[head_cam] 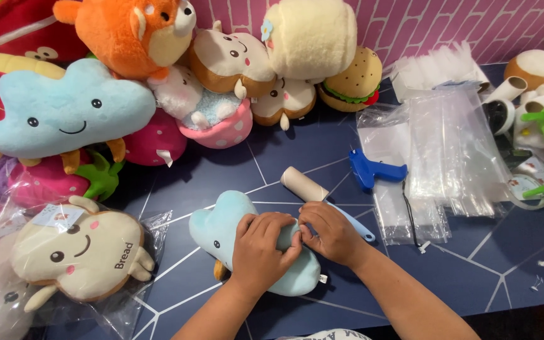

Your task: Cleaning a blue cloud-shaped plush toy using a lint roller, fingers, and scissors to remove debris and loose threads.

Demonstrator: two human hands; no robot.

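A light blue cloud-shaped plush toy (221,225) lies on the dark blue table (461,277) in front of me. My left hand (260,247) presses flat on top of it, fingers curled over its middle. My right hand (330,232) pinches something small at the toy's upper edge, fingertips meeting those of the left hand; what it pinches is hidden. Just behind my hands lies a lint roller (306,184) with a white roll and a light blue handle (359,226).
A blue tagging gun (373,170) and stacks of clear plastic bags (448,145) lie to the right. A bread-shaped plush in a clear bag (73,255) sits at the left. Several plush toys are piled along the back, including a large blue cloud (64,110).
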